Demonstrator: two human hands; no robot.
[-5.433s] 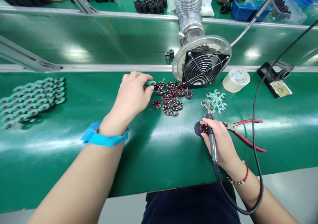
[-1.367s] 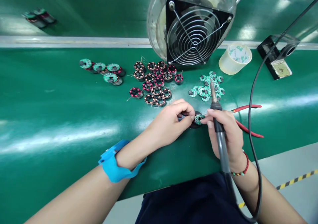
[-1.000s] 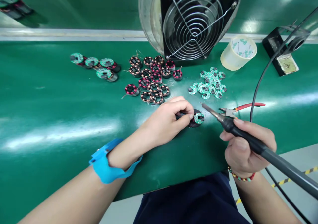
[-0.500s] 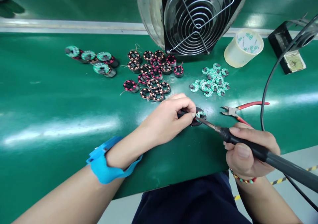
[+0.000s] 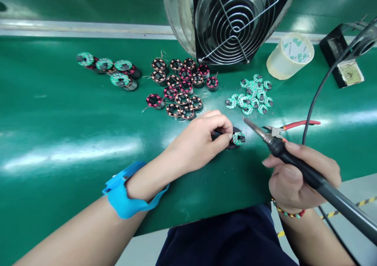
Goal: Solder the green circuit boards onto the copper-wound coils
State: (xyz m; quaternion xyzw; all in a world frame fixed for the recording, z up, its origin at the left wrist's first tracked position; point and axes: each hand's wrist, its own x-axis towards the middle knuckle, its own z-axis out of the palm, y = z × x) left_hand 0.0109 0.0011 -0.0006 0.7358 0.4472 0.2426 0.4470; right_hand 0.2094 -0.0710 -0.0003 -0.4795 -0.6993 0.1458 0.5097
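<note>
My left hand (image 5: 204, 138) is closed, thumb and forefinger pinched at the left edge of a small motor stator with a green ring-shaped circuit board (image 5: 237, 138) on top. A black piece shows in the gap between those fingers, mostly hidden, so its kind is unclear. In my right hand (image 5: 303, 175) is a soldering iron (image 5: 300, 166), gripped like a pen by its black handle. The iron's metal tip points up and left, above and to the right of the board, apart from it.
Several wound stators (image 5: 185, 87) stand beyond my left hand, with loose circuit boards (image 5: 253, 95) to their right. Board-topped stators (image 5: 120, 67) lie far left. Red-handled cutters (image 5: 277, 131) lie behind the iron. A fan (image 5: 235, 28), tape roll (image 5: 290, 57) and iron stand (image 5: 338, 54) line the back.
The soldering iron's tip has lifted off the circuit board and moved up and to the right, with my right hand shifting slightly right. My left hand has stayed in place.
</note>
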